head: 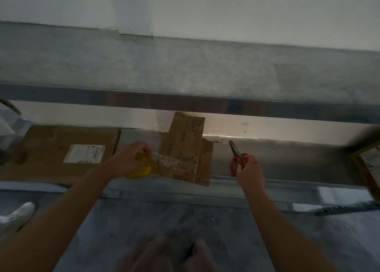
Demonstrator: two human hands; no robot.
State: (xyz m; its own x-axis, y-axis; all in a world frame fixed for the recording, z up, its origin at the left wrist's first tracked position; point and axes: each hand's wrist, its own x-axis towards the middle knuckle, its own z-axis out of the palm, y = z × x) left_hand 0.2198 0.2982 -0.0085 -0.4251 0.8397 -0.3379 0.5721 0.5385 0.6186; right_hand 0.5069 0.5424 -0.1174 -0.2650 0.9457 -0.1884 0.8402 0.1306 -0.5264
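Reaching onto the metal shelf (287,154), the left hand (127,160) has its fingers curled over a yellow tape roll (141,170) near the shelf's front edge, just beside the left side of a folded cardboard box (185,146) with tape across its near end. The right hand (249,170) grips the red handles of the scissors (238,158) to the right of that box, blades together and pointing toward the back wall; whether they rest on the shelf I cannot tell. A flat carton (51,148) with a white label (84,153) lies further left, and a white shoe (18,214) stands on the floor below.
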